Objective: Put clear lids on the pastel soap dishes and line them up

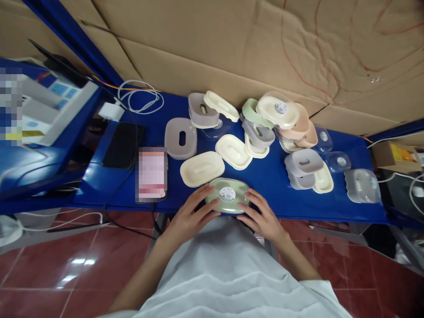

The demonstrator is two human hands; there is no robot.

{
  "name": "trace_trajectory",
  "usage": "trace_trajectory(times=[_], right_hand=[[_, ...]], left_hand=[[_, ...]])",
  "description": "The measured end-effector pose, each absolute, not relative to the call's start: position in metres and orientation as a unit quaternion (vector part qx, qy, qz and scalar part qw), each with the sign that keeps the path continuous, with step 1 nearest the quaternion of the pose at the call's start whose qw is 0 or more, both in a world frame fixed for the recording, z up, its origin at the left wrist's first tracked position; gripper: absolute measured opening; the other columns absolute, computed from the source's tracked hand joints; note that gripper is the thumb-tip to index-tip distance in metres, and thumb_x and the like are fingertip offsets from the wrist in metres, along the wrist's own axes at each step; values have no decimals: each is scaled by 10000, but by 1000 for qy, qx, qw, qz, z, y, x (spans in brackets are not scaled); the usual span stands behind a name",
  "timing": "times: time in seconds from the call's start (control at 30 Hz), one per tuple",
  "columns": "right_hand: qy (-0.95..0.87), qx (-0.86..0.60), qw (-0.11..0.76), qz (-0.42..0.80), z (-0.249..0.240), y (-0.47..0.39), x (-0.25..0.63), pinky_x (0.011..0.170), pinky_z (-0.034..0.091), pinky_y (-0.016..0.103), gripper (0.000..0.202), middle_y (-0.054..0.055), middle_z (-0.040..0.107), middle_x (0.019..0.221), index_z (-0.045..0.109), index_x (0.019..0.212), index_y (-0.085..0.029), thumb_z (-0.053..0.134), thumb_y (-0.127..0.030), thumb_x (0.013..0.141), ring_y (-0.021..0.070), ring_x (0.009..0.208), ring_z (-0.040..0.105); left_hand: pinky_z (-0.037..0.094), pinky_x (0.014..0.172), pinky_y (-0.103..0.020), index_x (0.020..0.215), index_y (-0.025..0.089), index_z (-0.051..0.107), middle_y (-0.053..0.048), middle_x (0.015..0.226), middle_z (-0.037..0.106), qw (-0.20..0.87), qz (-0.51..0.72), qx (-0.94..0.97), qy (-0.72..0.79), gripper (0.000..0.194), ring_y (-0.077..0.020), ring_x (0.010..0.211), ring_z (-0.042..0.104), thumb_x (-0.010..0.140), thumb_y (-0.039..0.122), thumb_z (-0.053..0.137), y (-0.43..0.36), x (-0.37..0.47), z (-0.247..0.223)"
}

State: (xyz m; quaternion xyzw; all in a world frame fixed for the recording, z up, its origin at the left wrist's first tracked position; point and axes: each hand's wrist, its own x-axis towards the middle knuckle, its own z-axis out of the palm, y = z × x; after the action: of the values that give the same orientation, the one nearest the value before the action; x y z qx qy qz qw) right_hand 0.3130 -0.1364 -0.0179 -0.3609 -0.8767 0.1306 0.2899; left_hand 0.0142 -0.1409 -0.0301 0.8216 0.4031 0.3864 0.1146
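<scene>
At the front edge of the blue table sits a green soap box [232, 206] with a shiny clear lid and a round white label on top. My left hand [195, 210] grips its left end, the fingertips resting on the lid's rim. From the other side, my right hand [263, 216] holds the right end the same way. Just beyond the box lie two cream oval trays [202, 169], one of them nearer my left hand. A grey tray with a slot [172, 143] is farther left.
Behind are piled grey, cream, green and peach soap box parts [300, 126]. To the right lie stacked grey trays [301, 165], clear lids [338, 162] and a lidded grey box [353, 187]. A device with a blurred screen [151, 174], a black slab [118, 145] and white cable [145, 110] occupy the left.
</scene>
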Motion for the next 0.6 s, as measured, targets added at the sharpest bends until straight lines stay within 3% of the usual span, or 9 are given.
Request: trace_trajectory(times=[0.23,0.33,0.6], right_hand=[[-882,-369,278,89,-28,-136,304,1247,532,493,679,75,551,1645,568,1589,-352,793,-173,973,326,1579,466],[-875,-374,289,104,-29,-136,305,1251,532,501,687,82,567,1630,557,1601,-331,794,-182,973,331,1576,471],[-869,-373,309,100,-27,-139,309,1241,540,516,768,115,565,1627,456,1667,-292,771,-145,981,323,1591,446]], left_hand=[[648,1073,-573,1395,242,653,-174,1422,668,98,408,810,410,511,-365,1384,655,923,261,847,-137,14,-36],[638,1090,-553,1374,200,654,-189,1437,647,91,402,812,412,479,-354,1393,645,933,249,836,-138,16,-37],[628,1113,-515,1382,216,641,-162,1456,646,100,410,809,409,440,-314,1405,638,969,228,794,-137,23,-36]])
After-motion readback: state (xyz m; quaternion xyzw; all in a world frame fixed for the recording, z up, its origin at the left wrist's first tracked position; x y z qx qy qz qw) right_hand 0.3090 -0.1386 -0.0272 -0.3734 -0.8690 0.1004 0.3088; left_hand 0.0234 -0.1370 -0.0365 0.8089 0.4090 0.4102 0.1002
